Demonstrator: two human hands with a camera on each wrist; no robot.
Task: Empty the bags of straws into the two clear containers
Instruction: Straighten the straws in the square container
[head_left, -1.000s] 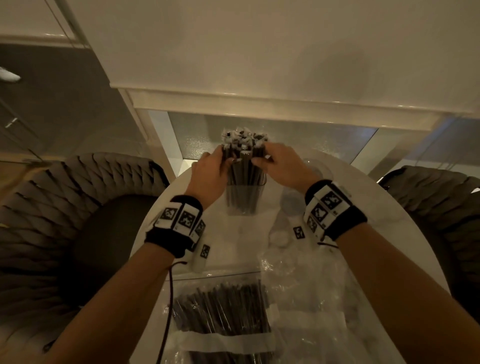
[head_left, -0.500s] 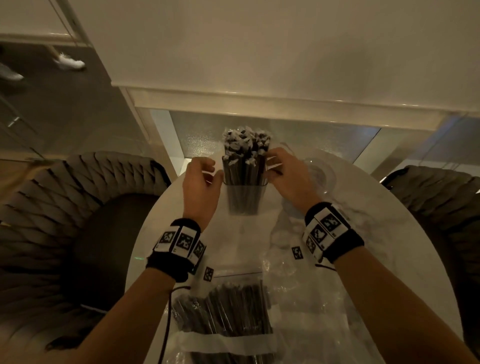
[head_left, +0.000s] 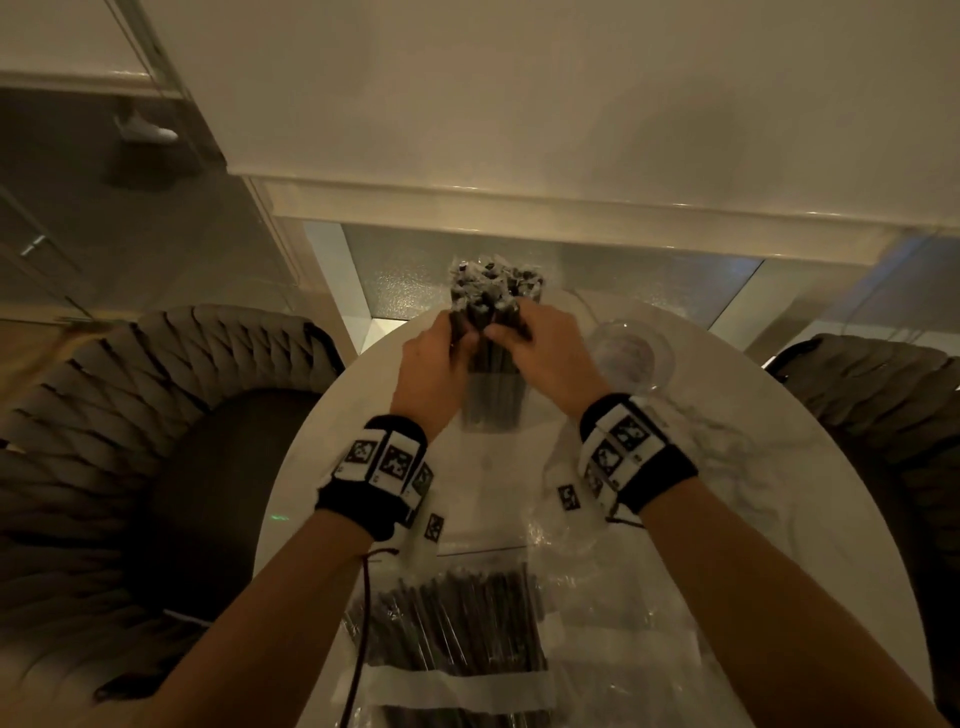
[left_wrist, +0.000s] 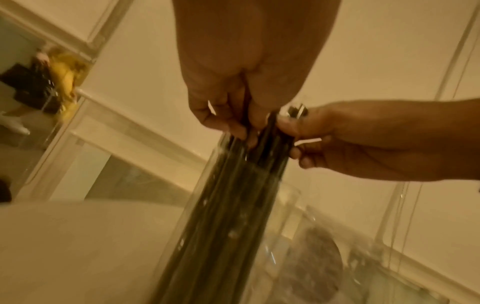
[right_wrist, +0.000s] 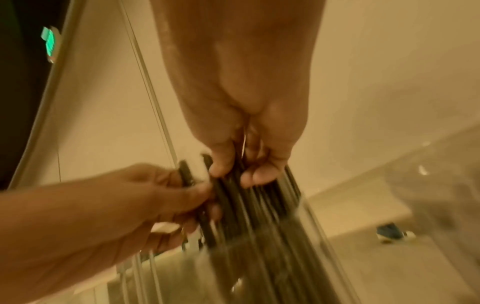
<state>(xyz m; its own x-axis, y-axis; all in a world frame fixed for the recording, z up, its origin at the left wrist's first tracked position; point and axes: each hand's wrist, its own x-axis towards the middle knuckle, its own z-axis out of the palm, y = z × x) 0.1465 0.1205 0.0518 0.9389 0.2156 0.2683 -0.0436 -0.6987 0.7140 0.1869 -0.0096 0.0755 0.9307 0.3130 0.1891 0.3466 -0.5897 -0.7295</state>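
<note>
A bundle of dark wrapped straws (head_left: 493, 288) stands upright in a clear container (head_left: 491, 410) at the far middle of the white table (head_left: 753, 519). My left hand (head_left: 457, 338) grips the straws from the left, just above the container's rim. My right hand (head_left: 506, 332) pinches them from the right. The left wrist view shows curled left fingers (left_wrist: 231, 125) round the straws (left_wrist: 228, 205), and the right wrist view shows right fingers (right_wrist: 249, 174) on the straws (right_wrist: 259, 216). A second clear container (head_left: 631, 353) stands to the right with no straws in it. A full bag of straws (head_left: 457, 623) lies near me.
Crumpled clear plastic (head_left: 623, 545) lies on the table right of the full bag. Woven dark chairs stand at the left (head_left: 130, 415) and the right (head_left: 883, 405). A white wall ledge (head_left: 571, 218) runs behind the table. A cable (head_left: 363, 623) hangs from my left wrist.
Half a second ago both hands stood apart at the sides of the bundle. They have moved inward and now grip the straws above the rim.
</note>
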